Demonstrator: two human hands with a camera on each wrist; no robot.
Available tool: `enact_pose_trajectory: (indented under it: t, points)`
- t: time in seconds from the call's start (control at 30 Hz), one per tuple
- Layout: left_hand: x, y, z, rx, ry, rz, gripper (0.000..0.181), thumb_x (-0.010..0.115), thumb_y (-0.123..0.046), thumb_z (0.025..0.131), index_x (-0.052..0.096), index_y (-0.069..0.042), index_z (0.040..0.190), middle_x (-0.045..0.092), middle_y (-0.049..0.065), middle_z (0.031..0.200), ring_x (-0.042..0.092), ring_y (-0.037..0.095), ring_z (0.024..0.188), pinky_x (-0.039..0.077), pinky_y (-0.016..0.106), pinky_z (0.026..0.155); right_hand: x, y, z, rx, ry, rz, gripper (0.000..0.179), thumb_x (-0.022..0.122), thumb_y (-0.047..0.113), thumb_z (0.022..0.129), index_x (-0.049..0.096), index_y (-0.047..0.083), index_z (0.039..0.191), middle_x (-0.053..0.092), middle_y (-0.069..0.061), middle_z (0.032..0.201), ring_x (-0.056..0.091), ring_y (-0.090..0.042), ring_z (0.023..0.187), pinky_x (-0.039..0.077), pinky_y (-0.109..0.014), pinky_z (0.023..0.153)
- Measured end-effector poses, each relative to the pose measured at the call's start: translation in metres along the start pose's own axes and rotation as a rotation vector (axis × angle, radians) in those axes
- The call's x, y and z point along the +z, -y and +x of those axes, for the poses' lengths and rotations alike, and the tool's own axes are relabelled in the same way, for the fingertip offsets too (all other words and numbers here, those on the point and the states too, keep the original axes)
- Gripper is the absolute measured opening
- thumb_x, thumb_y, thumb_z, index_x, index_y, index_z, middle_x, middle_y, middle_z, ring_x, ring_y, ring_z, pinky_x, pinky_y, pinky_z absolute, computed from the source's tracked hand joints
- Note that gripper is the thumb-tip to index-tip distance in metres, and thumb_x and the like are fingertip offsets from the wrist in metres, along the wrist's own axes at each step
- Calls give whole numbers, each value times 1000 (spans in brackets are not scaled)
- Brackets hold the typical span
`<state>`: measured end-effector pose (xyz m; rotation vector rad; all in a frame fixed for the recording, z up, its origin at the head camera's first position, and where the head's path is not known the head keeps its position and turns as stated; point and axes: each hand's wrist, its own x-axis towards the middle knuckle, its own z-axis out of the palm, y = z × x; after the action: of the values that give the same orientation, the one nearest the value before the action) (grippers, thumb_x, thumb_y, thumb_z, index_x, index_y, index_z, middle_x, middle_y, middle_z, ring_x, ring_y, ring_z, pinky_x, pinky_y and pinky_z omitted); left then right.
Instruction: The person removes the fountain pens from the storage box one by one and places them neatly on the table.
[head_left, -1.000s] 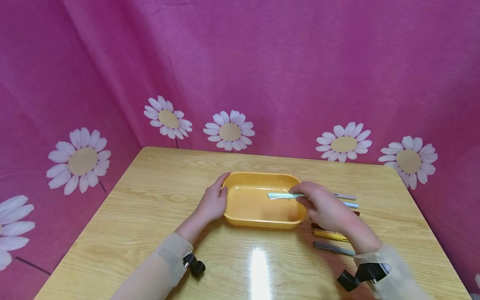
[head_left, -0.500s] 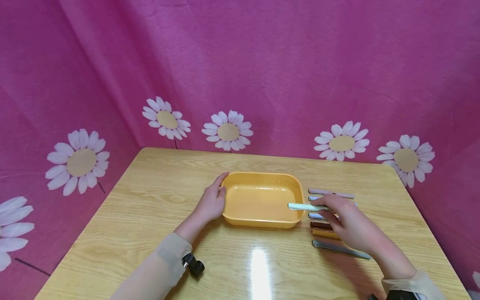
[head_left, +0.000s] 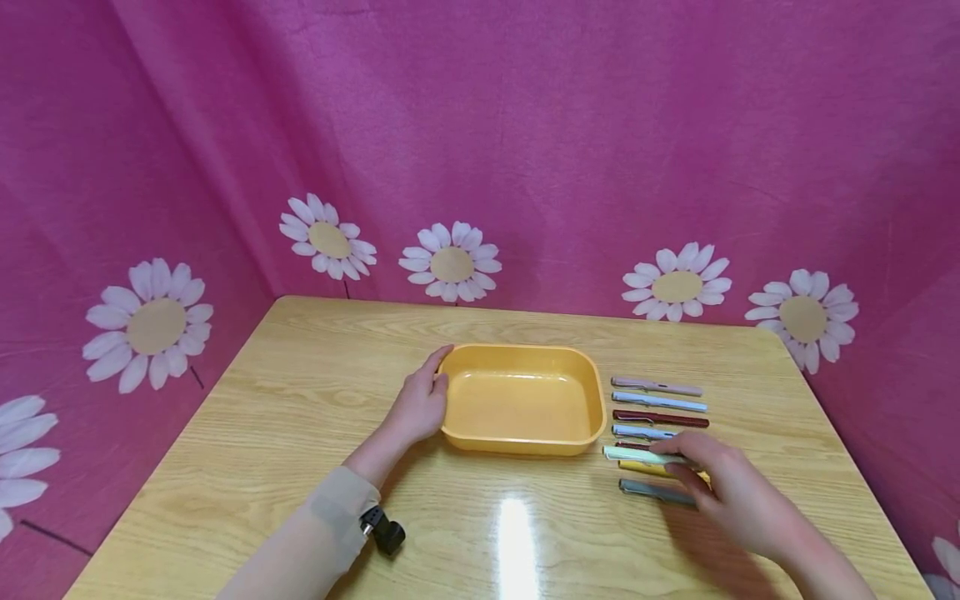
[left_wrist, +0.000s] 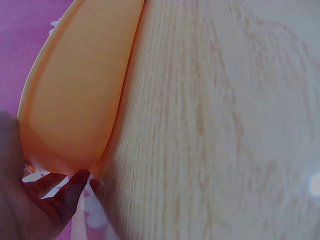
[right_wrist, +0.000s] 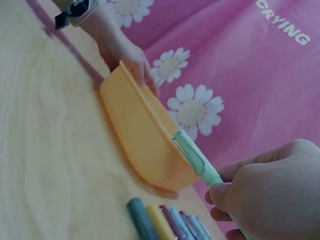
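My right hand (head_left: 731,492) pinches a mint-green pen (head_left: 630,454) with a wire clip between thumb and fingers, its capped end pointing left. The pen is over the row of pens, covering part of a dark red pen and of a yellow pen (head_left: 640,468). A yellow-orange plastic tray (head_left: 525,446) stands to the left with nothing inside. At its left end, my left hand (head_left: 420,406) grips the wall and rim. In the left wrist view, curled fingers (left_wrist: 75,192) are at the tray's end.
Pens lie side by side right of the tray: lilac (head_left: 660,387), light blue (head_left: 663,402), dark red (head_left: 663,418), another pale blue (head_left: 637,432), and dark grey (head_left: 652,492) nearest me. A pink daisy-patterned cloth (head_left: 525,167) hangs behind the wooden table (head_left: 337,350).
My right hand has carried the mint-green pen from above the tray rightward and toward me, over the pen row. The left hand and tray have stayed in place.
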<state>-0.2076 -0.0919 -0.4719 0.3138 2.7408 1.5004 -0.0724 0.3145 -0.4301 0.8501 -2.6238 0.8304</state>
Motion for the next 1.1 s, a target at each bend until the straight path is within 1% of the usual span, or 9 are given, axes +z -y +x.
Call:
enact_pose_trajectory:
  t: [0.07, 0.17, 0.33, 0.4, 0.57, 0.77, 0.9, 1.0, 1.1]
  points:
    - [0, 0, 0, 0, 1, -1, 52, 42, -8, 111, 41, -13, 163, 63, 23, 140, 68, 29, 112, 52, 50, 103, 4, -2, -7, -15, -12, 5, 47, 80, -18, 81, 72, 18, 110, 70, 12, 103, 66, -6, 91, 49, -11, 80]
    - [-1, -1, -1, 5, 1, -4, 51, 42, -8, 111, 42, -13, 163, 63, 23, 141, 68, 30, 112, 52, 50, 103, 9, -5, -16, -2, -5, 18, 45, 80, -18, 81, 72, 18, 107, 70, 13, 102, 65, -7, 89, 48, -11, 80]
    - [-1, 0, -1, 11, 3, -6, 51, 42, -8, 111, 42, -12, 162, 64, 24, 138, 69, 30, 108, 53, 51, 101, 14, -7, -33, 169, 117, 68, 35, 78, -8, 90, 71, 23, 104, 67, 17, 97, 62, -3, 86, 53, -20, 74]
    - [-1, 0, -1, 2, 6, -10, 51, 42, -8, 112, 41, -13, 163, 63, 24, 139, 69, 30, 109, 52, 51, 102, 17, -9, -38, 200, 148, 71, 33, 77, -5, 92, 70, 24, 104, 67, 18, 95, 61, -1, 86, 54, -22, 72]
    - [-1, -1, -1, -6, 4, -14, 51, 42, -9, 112, 41, -12, 163, 61, 23, 143, 67, 31, 114, 50, 51, 106, 24, -15, -48, 133, 115, 8, 37, 82, -7, 86, 71, 25, 102, 67, 19, 95, 61, 0, 85, 54, -22, 71]
    - [-1, -1, -1, 9, 2, -10, 51, 42, -7, 111, 42, -11, 162, 62, 25, 141, 67, 31, 113, 50, 51, 105, 27, -21, -54, 161, 143, -7, 35, 84, -4, 86, 72, 25, 101, 66, 20, 95, 60, 1, 86, 56, -25, 72]
    - [-2, -1, -1, 29, -13, 2, 51, 43, -5, 110, 42, -9, 161, 62, 26, 141, 67, 32, 113, 50, 52, 105, 28, -22, -56, 147, 142, -7, 35, 85, -3, 85, 72, 24, 101, 66, 20, 95, 59, 1, 86, 55, -24, 71]
    - [-2, -1, -1, 27, -9, 2, 51, 42, -6, 111, 42, -8, 162, 60, 25, 144, 65, 32, 117, 48, 52, 108, 28, -23, -57, 137, 140, -25, 36, 86, -3, 83, 71, 25, 100, 65, 20, 95, 59, 1, 86, 55, -25, 71]
    - [-1, -1, 0, 20, 0, 1, 51, 42, -7, 111, 41, -8, 162, 60, 24, 144, 65, 31, 116, 48, 51, 107, 27, -24, -59, 114, 125, -50, 38, 87, -5, 81, 71, 25, 99, 64, 21, 95, 58, 2, 85, 54, -24, 70]
